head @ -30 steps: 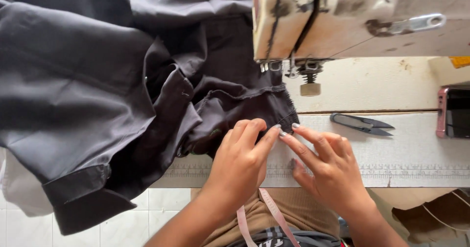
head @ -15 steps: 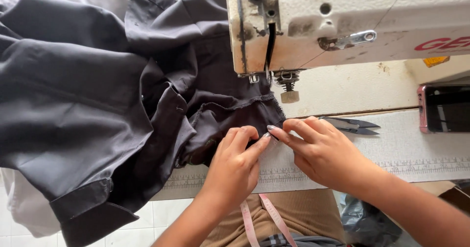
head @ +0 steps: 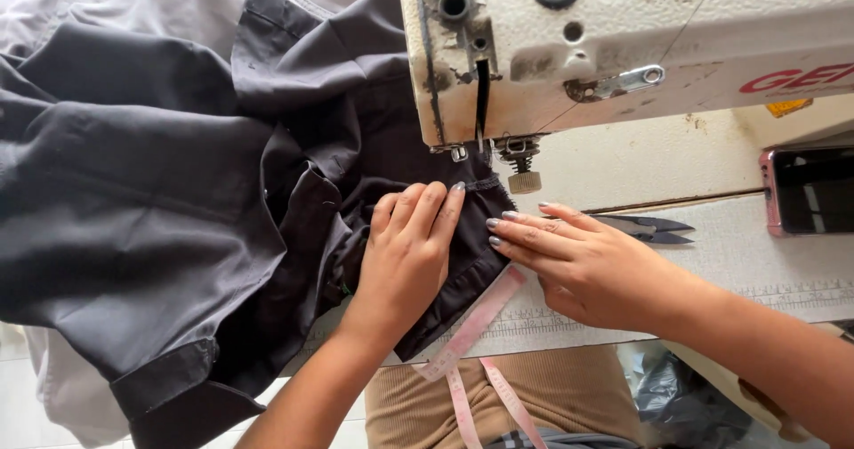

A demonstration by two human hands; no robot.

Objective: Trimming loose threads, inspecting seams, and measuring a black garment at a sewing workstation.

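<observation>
1. Dark grey woven garment (head: 178,209) fills left and centre of frame, its edge under the cream sewing machine (head: 623,48).
2. Left hand (head: 405,253) flat, fingers together, pressing the cloth.
3. Right hand (head: 592,266) spread flat, fingertips at the garment's right edge, centre frame.

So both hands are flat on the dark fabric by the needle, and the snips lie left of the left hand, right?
Not quite. In the head view the snips lie on the table beyond the right hand, not left of the left hand. Both hands do press the dark fabric.
</observation>
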